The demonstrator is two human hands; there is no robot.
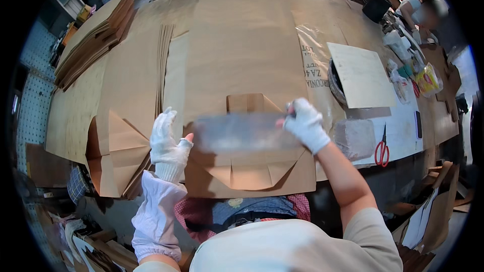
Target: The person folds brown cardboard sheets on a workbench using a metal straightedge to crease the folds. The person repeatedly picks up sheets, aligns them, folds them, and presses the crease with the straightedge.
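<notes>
My right hand [305, 124], in a white glove with bare fingertips, is closed on the right end of a grey rectangular plate [237, 132], which is blurred by motion. The plate hovers over the folded end of a brown paper bag [247, 174], whose flaps are spread into a flat diamond near the table's front edge. Beside the plate's left end, my left hand [169, 143] is raised with its fingers up and its thumb apart, holding nothing. It too wears a white glove, with a pale sleeve cover below. The bag's long body [247, 45] stretches away across the table.
Left lie more paper bags [128, 143] with folded ends, and a tall stack [93, 40] behind. To the right are a white board [360, 75] over a round container, a plastic-wrapped block [354, 138], red-handled scissors [382, 151] and a phone [418, 124]. A co-worker [416, 15] is at the far right.
</notes>
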